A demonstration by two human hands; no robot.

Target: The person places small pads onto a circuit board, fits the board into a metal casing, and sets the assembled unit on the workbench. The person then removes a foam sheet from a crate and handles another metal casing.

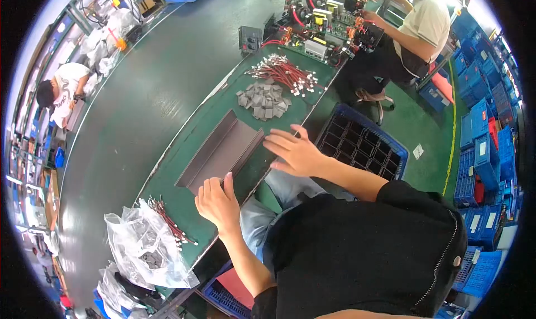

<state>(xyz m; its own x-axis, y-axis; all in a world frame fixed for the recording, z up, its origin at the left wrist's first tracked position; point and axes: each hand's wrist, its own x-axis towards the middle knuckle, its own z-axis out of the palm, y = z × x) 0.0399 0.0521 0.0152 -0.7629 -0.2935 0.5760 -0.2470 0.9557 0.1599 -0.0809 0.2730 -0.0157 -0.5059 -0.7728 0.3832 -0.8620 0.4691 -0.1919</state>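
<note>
A long grey channel-shaped piece [226,146] with raised sides lies on the green bench top in front of me. My left hand [218,203] is at its lower left end, fingers slightly bent and thumb apart; it seems to touch the corner, though I cannot tell for sure. By the right end is my right hand [295,151], fingers spread, fingertips at or very close to the edge. Neither hand grips anything. Just beyond the piece sits a pile of small grey flat pieces [265,101], and behind that a bundle of red wires with white connectors [287,73].
A clear plastic bag [142,243] and more red wires [167,221] lie left. Circuit board assemblies [329,25] stand at the far end, near a seated co-worker [421,25]. A blue crate [399,151] with black compartments stands by my right side. Another person [67,93] is far left.
</note>
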